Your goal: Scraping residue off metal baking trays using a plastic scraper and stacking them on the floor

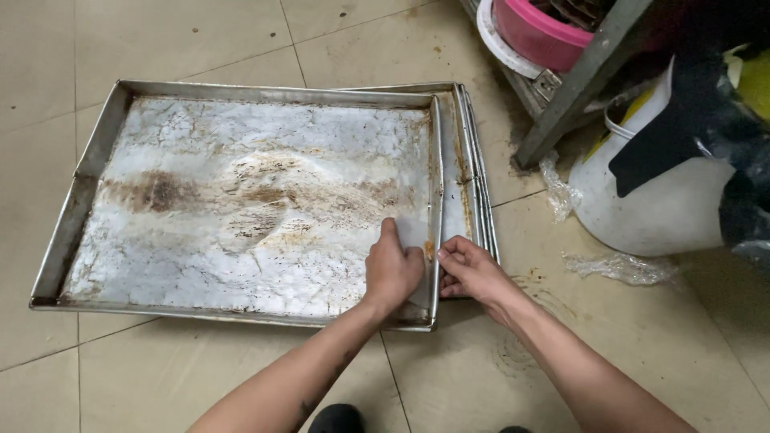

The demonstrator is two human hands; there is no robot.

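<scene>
A large metal baking tray [96, 152] with a stained, scorched bottom lies on the tiled floor, stacked askew on several more trays [475, 184] whose edges stick out at its right. My left hand [392, 271] rests inside the top tray near its right corner, fingers pressed on what looks like a thin white sheet or lining [414, 234]. My right hand [468, 269] is just outside the tray, its fingers pinching the right rim at a rusty spot.
A grey metal rack leg [573, 84] stands at the upper right, with a pink basin [533, 34] behind it. A white bucket-like container [650, 204] sits to the right. Crumpled clear plastic film [622, 267] lies on the floor near it.
</scene>
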